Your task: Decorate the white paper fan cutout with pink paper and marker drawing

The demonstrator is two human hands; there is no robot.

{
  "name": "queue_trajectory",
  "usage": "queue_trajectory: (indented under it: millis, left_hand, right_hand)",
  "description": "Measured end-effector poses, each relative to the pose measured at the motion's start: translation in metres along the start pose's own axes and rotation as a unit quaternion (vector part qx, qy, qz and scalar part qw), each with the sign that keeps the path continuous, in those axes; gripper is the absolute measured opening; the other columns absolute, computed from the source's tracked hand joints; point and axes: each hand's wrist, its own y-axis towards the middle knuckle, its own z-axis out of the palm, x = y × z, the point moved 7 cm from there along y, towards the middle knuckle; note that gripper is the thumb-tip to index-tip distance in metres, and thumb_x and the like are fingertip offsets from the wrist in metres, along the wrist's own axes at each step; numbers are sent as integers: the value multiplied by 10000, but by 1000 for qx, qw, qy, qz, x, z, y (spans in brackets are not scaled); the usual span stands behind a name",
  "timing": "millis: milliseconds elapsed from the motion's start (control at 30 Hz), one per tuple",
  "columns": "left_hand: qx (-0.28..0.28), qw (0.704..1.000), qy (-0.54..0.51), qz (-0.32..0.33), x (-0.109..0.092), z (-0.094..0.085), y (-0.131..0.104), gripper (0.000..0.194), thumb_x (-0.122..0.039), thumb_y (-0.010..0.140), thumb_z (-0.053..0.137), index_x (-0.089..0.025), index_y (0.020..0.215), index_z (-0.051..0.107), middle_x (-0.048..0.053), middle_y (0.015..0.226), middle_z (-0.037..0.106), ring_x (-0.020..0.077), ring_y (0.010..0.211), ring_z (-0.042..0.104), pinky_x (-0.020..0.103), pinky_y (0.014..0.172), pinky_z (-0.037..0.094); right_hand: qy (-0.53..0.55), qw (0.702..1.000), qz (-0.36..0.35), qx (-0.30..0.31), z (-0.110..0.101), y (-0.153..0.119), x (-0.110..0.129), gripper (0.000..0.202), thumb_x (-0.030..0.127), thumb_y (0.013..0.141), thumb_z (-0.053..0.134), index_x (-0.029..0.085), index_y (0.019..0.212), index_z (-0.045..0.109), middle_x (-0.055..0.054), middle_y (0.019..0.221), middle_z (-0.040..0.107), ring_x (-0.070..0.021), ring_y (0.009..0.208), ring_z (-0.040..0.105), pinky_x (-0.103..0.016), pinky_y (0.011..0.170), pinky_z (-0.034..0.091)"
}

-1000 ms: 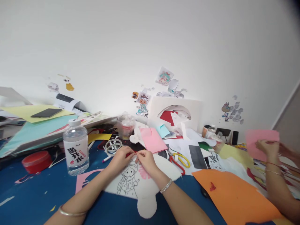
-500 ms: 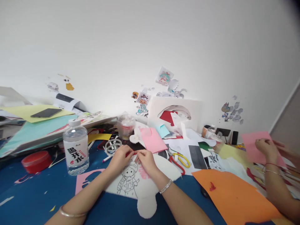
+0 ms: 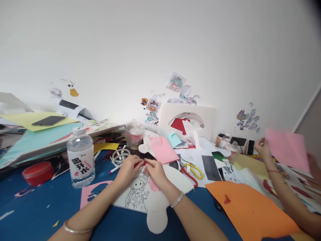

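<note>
My left hand (image 3: 128, 169) and my right hand (image 3: 155, 171) meet with their fingertips pinched together. Between them shows a small red piece (image 3: 142, 164), soft-looking and mostly hidden by the fingers. Both hands are over the top part of a white fan-shaped board (image 3: 173, 187) with a round handle toward me. On the board, a line drawing of a girl with a braid (image 3: 137, 192) shows below my fingers. A pink patch (image 3: 152, 184) lies on the board beside my right hand.
A water bottle (image 3: 81, 159) and a round red tub (image 3: 38, 173) stand to the left. Red-and-yellow-handled scissors (image 3: 192, 172) lie right of the board, near an orange sheet (image 3: 250, 207). At far right, another person's hand (image 3: 262, 149) is beside a raised pink sheet (image 3: 288, 149).
At far right, the other person's pink sheet has gone up, and that person's near hand has shifted left to its edge. My own hands have barely moved.
</note>
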Motion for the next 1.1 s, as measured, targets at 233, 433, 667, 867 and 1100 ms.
queue_trajectory:
  millis: [233, 433, 667, 867, 1100]
  left_hand:
    - [2, 994, -65, -91, 9, -1, 2, 350, -447, 749, 475, -169, 714, 685, 79, 774, 689, 232, 760, 604, 322, 703, 439]
    - [14, 980, -114, -161, 22, 0, 0, 388, -479, 711, 478, -156, 704, 692, 63, 727, 713, 242, 724, 628, 298, 629, 442]
    - [29, 977, -129, -168, 17, 4, 0, 300, -417, 657, 528, -164, 663, 690, 46, 684, 702, 228, 700, 617, 285, 624, 433]
    - [51, 981, -129, -133, 4, 5, 1, 297, -444, 673, 532, -179, 640, 663, 38, 699, 686, 211, 706, 606, 277, 645, 436]
    - [57, 986, -116, -106, -2, 6, 1, 317, -473, 679, 524, -182, 609, 629, 35, 682, 657, 196, 681, 584, 283, 653, 438]
  right_hand:
    - [-73, 995, -58, 35, 7, -1, -5, 498, 199, 764, 472, 161, 1258, 523, -2, 619, 629, -95, 498, 462, -220, 498, 379]
    - [-80, 994, -60, 40, 8, -3, -5, 496, 198, 769, 462, 188, 1262, 517, 4, 633, 636, -93, 495, 478, -211, 487, 378]
    - [-59, 996, -69, -17, -2, 1, 2, 306, 192, 751, 478, 148, 1000, 650, 0, 594, 625, -108, 519, 538, -219, 518, 414]
    - [-7, 997, -47, -56, -12, 5, 4, 130, 243, 726, 553, 158, 802, 615, 15, 566, 589, -126, 547, 580, -218, 508, 426]
    - [-73, 994, -77, -36, -14, 6, 6, 54, 222, 739, 558, 176, 716, 575, 9, 663, 615, -135, 650, 589, -249, 630, 442]
